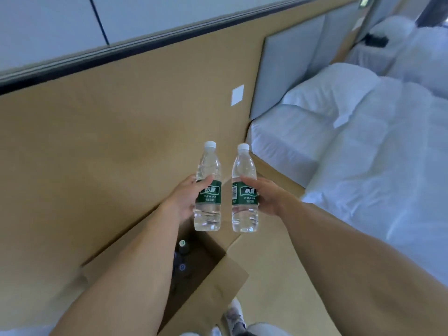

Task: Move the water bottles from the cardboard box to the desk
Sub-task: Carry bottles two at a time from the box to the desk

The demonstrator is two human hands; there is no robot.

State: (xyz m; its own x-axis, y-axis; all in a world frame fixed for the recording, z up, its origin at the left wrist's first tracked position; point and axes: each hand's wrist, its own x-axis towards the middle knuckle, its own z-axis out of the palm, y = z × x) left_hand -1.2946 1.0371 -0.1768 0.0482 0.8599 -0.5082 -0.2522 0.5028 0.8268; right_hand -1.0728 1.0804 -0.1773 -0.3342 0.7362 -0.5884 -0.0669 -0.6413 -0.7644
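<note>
Nearest, a shoe (234,314) was seen on the floor beside the open cardboard box (194,270), in which dark bottle caps (182,243) were still visible, so more bottles were judged to remain. Above the box, two water bottles were held upright and side by side, clear of it, presumably so both could be carried in one trip. The left bottle (208,190) was clasped by the left hand (186,197), its grip curled round the green label; the right bottle (244,192) was held likewise by the right hand (264,195). Beyond, a tan wall (97,141) and a white bed (363,141) were seen. No tabletop was in view.
</note>
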